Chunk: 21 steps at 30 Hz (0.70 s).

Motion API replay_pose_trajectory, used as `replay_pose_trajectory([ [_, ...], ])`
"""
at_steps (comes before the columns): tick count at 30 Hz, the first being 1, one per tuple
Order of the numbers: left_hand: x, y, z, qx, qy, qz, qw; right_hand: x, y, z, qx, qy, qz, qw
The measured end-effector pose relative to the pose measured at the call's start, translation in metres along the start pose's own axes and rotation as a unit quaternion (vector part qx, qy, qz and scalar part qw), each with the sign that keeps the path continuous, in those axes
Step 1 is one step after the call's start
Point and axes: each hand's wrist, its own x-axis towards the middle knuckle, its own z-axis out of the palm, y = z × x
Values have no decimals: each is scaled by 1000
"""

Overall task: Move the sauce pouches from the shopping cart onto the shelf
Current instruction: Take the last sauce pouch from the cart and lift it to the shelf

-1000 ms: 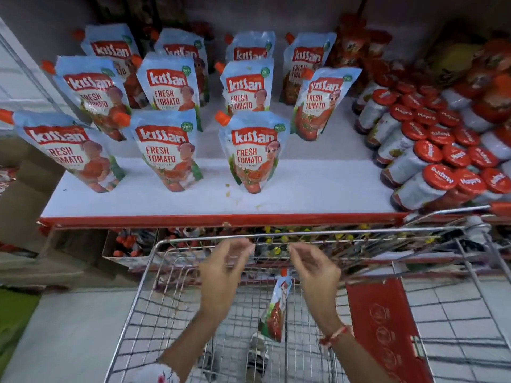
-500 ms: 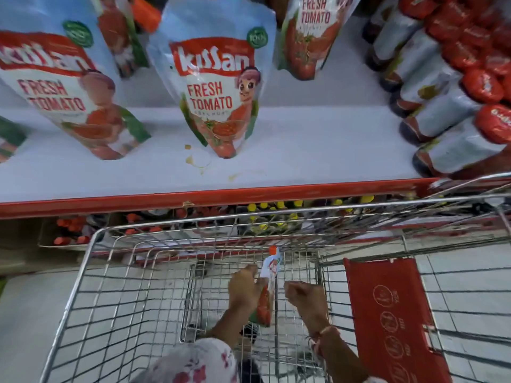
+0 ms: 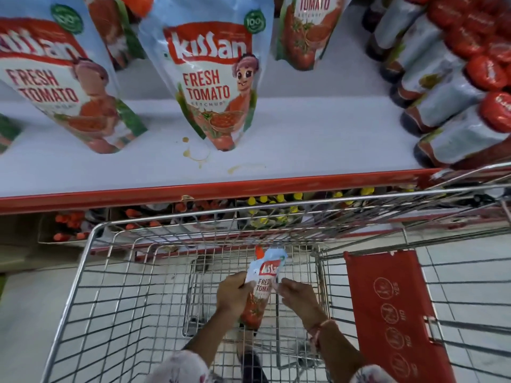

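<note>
Inspector: Since the earlier frame, the pouch (image 3: 260, 288) has turned label-up, low inside the cart (image 3: 91, 272).

Assessor: Left hand (image 3: 233, 295) is wrapped around it; right hand (image 3: 297, 295) loosely curled at its edge. Lift clear of the far rim, then stand it on the shelf (image 3: 318, 139), right of the nearest standing pouch (image 3: 213, 78).

A sauce pouch (image 3: 260, 288), pale blue on top with a red Kissan label and tomato art below, stands roughly upright inside the wire shopping cart (image 3: 83, 288), orange spout up (held off the cart floor). On the far white shelf (image 3: 318, 145), red-edged, matching larger-looking pouches (image 3: 213, 78) stand upright in rows.
</note>
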Motion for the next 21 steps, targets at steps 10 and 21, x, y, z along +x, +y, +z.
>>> replay_pose_trajectory([
  [10,-61,26,-72,-197,-118,63,971,-80,-56,-13,-5,-98,-120,988],
  [21,-118,125,-117,-239,-107,237,935,-155,-155,-44,58,14,-264,963],
])
